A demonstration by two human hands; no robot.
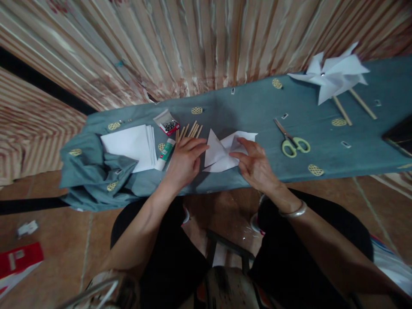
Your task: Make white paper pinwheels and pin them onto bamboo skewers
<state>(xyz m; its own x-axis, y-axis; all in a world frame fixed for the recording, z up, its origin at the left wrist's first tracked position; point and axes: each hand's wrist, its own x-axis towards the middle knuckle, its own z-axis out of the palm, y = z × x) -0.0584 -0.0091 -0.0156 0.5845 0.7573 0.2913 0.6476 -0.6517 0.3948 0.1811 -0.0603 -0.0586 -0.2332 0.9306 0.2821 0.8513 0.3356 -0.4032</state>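
Observation:
A piece of white paper with cut, folded flaps (217, 151), shaped like a part-folded pinwheel, lies on the cloth-covered table in front of me. My right hand (255, 165) pinches a flap on its right side between thumb and fingers. To the left of the paper is my left hand (186, 161), fingers stretched toward its edge and nothing seen in them. Several wooden sticks (194, 129) lie just behind the left hand. A glue stick (165, 154) lies beside that hand, partly behind the wrist.
A stack of white paper (131, 143) sits at the left near bunched cloth (93, 171). Behind the glue stick is an open box of small metal pins (169, 125). Green-handled scissors (292, 141) lie to the right. Finished paper pinwheels (334, 73) on sticks rest at the far right.

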